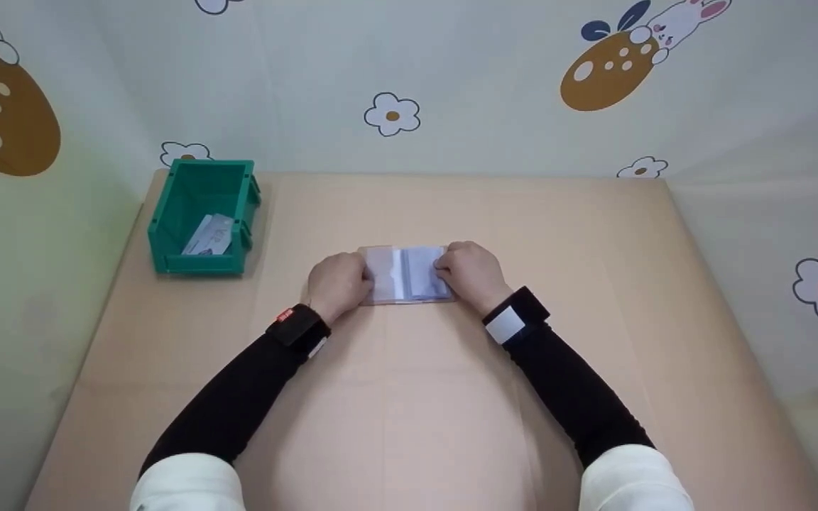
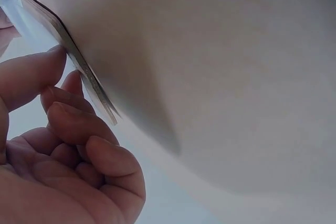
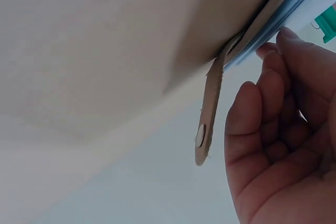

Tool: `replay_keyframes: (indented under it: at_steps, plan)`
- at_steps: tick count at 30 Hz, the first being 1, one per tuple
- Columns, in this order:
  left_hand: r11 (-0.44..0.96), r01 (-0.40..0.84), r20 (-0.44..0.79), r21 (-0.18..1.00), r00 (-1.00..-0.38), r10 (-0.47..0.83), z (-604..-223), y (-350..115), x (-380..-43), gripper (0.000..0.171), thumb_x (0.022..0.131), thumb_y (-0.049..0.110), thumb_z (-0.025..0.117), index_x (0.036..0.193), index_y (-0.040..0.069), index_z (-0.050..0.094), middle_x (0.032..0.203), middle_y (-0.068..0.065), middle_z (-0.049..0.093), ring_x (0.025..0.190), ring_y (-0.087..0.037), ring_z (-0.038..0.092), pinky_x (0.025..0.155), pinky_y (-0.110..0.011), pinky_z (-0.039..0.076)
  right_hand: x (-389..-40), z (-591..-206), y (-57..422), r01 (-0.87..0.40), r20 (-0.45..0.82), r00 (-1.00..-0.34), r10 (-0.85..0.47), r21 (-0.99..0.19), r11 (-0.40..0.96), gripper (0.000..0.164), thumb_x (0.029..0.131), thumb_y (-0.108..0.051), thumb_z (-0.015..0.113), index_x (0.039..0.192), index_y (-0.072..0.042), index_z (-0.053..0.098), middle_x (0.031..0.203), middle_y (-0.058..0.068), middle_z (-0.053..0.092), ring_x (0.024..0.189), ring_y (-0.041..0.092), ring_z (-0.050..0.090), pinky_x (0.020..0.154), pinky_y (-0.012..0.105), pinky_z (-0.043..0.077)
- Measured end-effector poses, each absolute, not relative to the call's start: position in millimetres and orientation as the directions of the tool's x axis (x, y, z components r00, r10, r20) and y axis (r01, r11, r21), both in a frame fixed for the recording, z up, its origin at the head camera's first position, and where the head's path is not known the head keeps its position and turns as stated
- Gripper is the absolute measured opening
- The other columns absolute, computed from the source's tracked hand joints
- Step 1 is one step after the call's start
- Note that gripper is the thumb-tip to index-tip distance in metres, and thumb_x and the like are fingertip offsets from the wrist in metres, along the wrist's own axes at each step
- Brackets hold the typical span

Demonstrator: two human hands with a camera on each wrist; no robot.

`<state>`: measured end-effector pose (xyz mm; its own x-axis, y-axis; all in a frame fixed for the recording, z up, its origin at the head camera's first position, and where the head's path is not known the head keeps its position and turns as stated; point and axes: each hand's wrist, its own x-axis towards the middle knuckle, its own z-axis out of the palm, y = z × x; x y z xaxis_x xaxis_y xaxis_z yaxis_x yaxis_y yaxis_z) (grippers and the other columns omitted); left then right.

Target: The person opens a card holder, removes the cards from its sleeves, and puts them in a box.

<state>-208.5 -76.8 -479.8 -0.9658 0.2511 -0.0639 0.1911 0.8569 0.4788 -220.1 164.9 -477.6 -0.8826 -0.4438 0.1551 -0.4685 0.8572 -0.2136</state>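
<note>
Head view's got an open card holder (image 1: pixel 403 275) between both hands around mid-table (image 1: pixel 395 397), left hand (image 1: pixel 339 285) pinching its left edge, right hand (image 1: pixel 474 275) pinching the right-side sleeves. Pull too hard there and I reckon the thin plastic could tear, or the loose snap strap (image 3: pixel 209 114) could snag. Cards (image 1: pixel 211 234) sit well apart in the green bin (image 1: pixel 199 265).

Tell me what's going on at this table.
A person holds a small card holder open, its clear sleeves facing up: the left grip pinches its left side, the right grip its right. A strap hangs unfastened at the right-hand end. At the back left of the table, a green bin has some flat, card-like pieces lying in it.
</note>
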Motion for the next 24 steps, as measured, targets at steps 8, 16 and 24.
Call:
replay_keyframes:
  at_steps: [8, 16, 24]
  plan:
    - [0.854, 0.195, -0.059, 0.483, -0.965, 0.254, -479, -77, -207, 0.007, 0.084, 0.01, 0.069, 0.085, 0.007, 0.075, 0.083, -0.006, 0.07, 0.075, -0.025, 0.062, 0.068, -0.042, 0.05, -219, -476, 153, -0.483, 0.125, -0.876, -0.466, -0.24, 0.842, 0.009, 0.088, -0.011, 0.073, 0.093, -0.012, 0.081, 0.08, 0.007, 0.066, 0.075, 0.023, 0.062, 0.071, 0.037, 0.052]
    - [0.854, 0.213, -0.043, 0.474, -0.964, 0.264, -479, -76, -207, 0.006, 0.083, 0.008, 0.069, 0.085, 0.006, 0.074, 0.084, -0.007, 0.07, 0.076, -0.025, 0.062, 0.07, -0.042, 0.05, -219, -476, 139, -0.478, 0.096, -0.877, -0.47, -0.255, 0.841, 0.011, 0.089, -0.014, 0.073, 0.097, -0.012, 0.08, 0.084, 0.006, 0.068, 0.079, 0.021, 0.064, 0.072, 0.036, 0.052]
    - [0.851, 0.213, -0.039, 0.479, -0.964, 0.263, -478, -77, -207, 0.006, 0.083, 0.009, 0.07, 0.084, 0.006, 0.075, 0.082, -0.006, 0.07, 0.074, -0.025, 0.063, 0.069, -0.042, 0.05, -221, -477, 130, -0.516, 0.094, -0.855, -0.51, -0.259, 0.817, 0.011, 0.09, -0.012, 0.07, 0.084, -0.013, 0.08, 0.077, 0.005, 0.064, 0.073, 0.021, 0.06, 0.07, 0.037, 0.049]
